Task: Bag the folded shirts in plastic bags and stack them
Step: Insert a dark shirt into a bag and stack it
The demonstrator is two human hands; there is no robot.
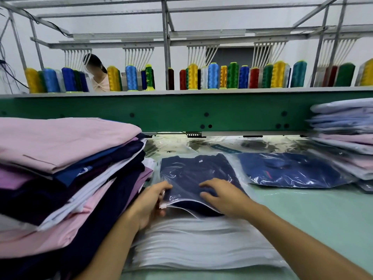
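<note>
A folded navy shirt (pixel 193 172) lies inside a clear plastic bag (pixel 159 168) on top of a pile of empty bags (pixel 201 245). My left hand (pixel 151 201) pinches the bag's open near-left corner by its white zip strip. My right hand (pixel 224 197) presses flat on the bagged shirt near its front edge. A tall stack of unbagged folded shirts (pixel 66 178), pink, navy and purple, stands at my left. One bagged blue shirt (pixel 292 168) lies to the right.
A stack of bagged shirts (pixel 347 138) rises at the far right. Behind runs a green machine beam (pixel 181 110) with thread cones (pixel 212 76) on top; another person (pixel 99 77) stands beyond it. The pale green table (pixel 312 215) shows at right.
</note>
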